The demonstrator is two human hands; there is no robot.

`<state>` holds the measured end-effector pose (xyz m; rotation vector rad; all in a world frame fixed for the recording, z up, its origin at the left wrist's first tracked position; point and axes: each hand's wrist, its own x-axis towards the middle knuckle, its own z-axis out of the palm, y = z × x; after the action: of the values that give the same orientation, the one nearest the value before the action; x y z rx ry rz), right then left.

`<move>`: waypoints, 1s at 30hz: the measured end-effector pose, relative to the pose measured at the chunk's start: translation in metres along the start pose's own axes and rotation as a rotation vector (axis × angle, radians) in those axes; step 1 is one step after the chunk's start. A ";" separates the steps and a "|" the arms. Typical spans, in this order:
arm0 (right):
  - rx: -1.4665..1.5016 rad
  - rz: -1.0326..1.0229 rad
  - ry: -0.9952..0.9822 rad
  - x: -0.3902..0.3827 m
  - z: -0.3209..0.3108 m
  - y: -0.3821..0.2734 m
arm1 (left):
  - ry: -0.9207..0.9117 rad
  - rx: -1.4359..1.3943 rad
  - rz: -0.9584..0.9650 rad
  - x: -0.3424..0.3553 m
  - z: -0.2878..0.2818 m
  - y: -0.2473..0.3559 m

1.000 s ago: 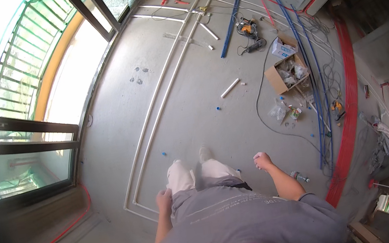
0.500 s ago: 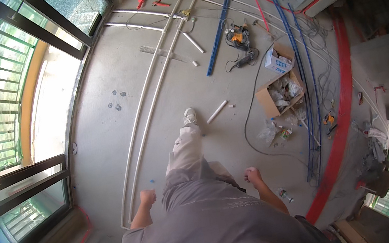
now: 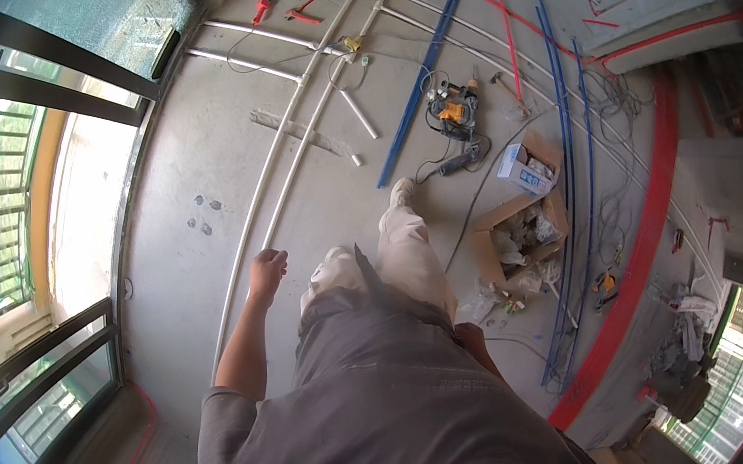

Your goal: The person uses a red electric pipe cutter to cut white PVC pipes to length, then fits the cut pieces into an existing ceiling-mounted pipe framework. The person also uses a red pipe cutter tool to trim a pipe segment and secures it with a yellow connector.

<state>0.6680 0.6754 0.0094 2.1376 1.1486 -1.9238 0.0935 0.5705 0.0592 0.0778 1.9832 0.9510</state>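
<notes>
My left hand (image 3: 270,271) hangs out in front of me with its fingers curled in, and nothing shows in it. It passes above two long white pipes (image 3: 287,170) that run along the floor. My right hand (image 3: 471,337) is low beside my right hip, mostly hidden by my shirt and leg, so its fingers do not show. Ahead on the floor lie an orange and black power drill (image 3: 454,111) and a dark grinder-like tool (image 3: 464,158) with its cord. A bundle of blue pipes (image 3: 426,70) ends near my forward foot.
Right of my legs stand an open cardboard box (image 3: 488,256) of plastic-wrapped bits and a smaller white-blue box (image 3: 519,173). Blue pipes (image 3: 560,132) and a wide red strip (image 3: 649,258) run beyond them. Red tools (image 3: 265,3) lie far ahead; a window (image 3: 13,209) fills the left.
I have stepped forward, so the boxes and power tools sit closer. My left hand has swung forward and up; my right hand has dropped back beside my hip.
</notes>
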 end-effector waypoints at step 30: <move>-0.928 -0.374 -0.262 0.384 -0.140 -0.725 | 0.187 -0.116 -0.162 0.277 0.204 0.339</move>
<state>0.3766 1.4548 0.0175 1.2068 1.9446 -1.2613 -0.0169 1.0392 0.0241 -0.2409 2.0635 0.9943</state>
